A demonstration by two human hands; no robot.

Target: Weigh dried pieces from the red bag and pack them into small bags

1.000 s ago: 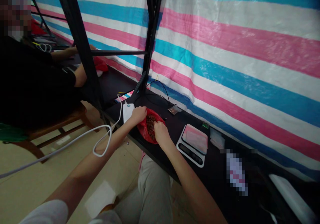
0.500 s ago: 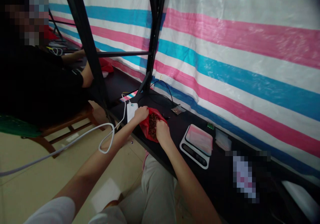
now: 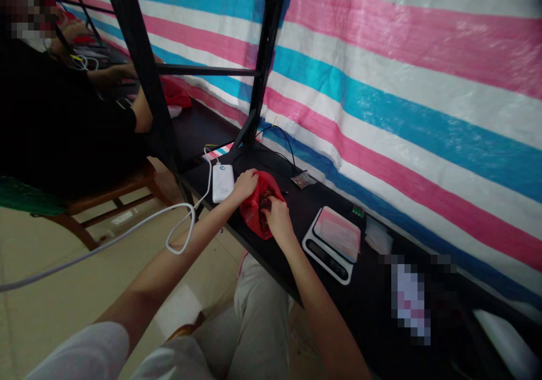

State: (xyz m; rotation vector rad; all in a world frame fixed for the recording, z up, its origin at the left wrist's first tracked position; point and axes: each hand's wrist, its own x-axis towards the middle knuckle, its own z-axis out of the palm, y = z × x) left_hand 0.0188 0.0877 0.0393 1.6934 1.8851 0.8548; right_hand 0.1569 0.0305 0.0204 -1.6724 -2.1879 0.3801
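Observation:
A red plastic bag with dark brown pieces inside lies on the black table. My left hand grips the bag's upper left rim and holds it open. My right hand reaches into the bag's mouth, fingers among the brown pieces; whether it holds any I cannot see. A white kitchen scale with a pinkish platform stands just right of my right hand.
A white power bank with a white cable lies left of the bag. A small clear packet lies behind it. Black rack posts rise at the table's back. Another person in black sits at left on a wooden chair.
My left hand has pulled the bag's rim up and closer together, hiding more of the brown pieces. My right hand has gone deeper into the bag. The view has shifted slightly.

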